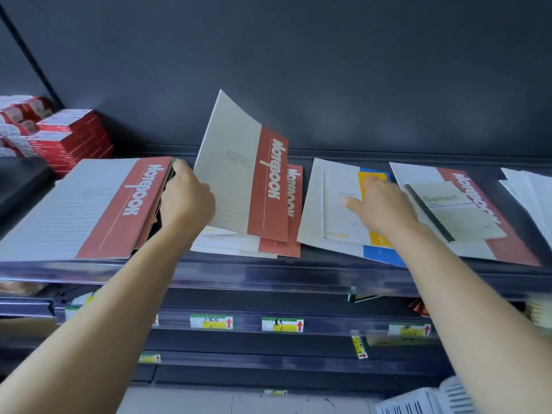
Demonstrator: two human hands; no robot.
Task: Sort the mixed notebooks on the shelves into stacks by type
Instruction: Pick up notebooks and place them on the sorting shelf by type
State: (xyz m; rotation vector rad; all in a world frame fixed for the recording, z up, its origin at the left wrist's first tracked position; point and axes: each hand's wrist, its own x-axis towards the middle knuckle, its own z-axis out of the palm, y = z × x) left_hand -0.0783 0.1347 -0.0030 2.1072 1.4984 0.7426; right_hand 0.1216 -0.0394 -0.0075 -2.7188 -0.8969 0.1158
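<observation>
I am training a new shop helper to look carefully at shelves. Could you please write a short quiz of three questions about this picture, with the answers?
1. True or false: the Gambit notebook lies on top of a red notebook.
2. The right hand rests on a banded notebook. Which colour is its band? A) green B) yellow C) black
3. Fill in: the red boxes are stacked at the far ___ of the view.
Key: 1 true; 2 B; 3 left.
</observation>
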